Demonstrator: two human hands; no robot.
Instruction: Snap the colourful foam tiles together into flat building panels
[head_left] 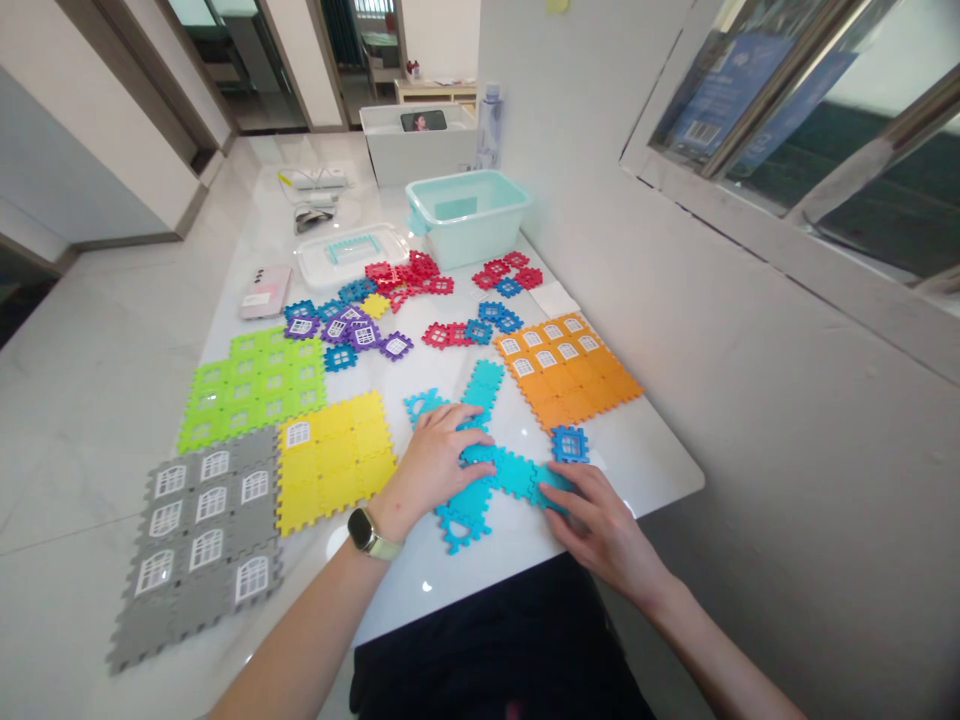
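Containers stand at the far end: a pale teal tub [480, 240] open at the top, its contents hard to make out, with its clear lid [315, 258] lying beside it on the left. Behind them is a white box [416, 158] with a phone [424, 120] at its top, and a bottle [490, 125] beside it against the wall [750, 400].

The left hand [431, 455], a watch [361, 528] on its wrist, lies palm down and loosely open on a branching group of cyan tiles [514, 472] near the table's front edge. The right hand [611, 525] has bent fingers touching the right end of the same group; whether it pinches the end tile cannot be told. A blue tile [570, 433] lies just beyond it.

On the glossy white table [660, 470], joined green [255, 388], grey [172, 610] and yellow panels [337, 455] lie to the left, an orange panel [570, 385] to the right, and loose red tiles [420, 268] farther back. Tiled floor [150, 330] runs along the left; a barred window [787, 100] is on the right.
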